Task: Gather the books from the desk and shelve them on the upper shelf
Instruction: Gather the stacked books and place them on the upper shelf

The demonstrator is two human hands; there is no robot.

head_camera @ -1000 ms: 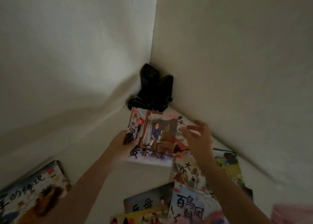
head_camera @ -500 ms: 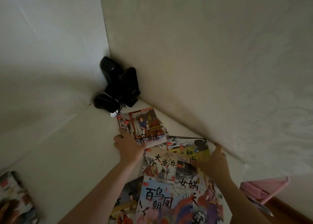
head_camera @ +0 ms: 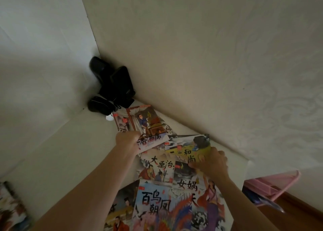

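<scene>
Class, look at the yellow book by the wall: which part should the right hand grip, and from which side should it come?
Grip the yellow book at its right edge, where the right hand already rests, coming from the right. It lies flat with its far edge near the wall and other books overlapping below, so probably only that edge is free.

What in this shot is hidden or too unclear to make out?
- Head view: the book at the left edge is cut off and blurred; its title is unreadable.
- The left hand covers the first title character of the book it grips.
- The pink tray hides its contents behind its wall.
- The upper shelf is out of frame.
</scene>
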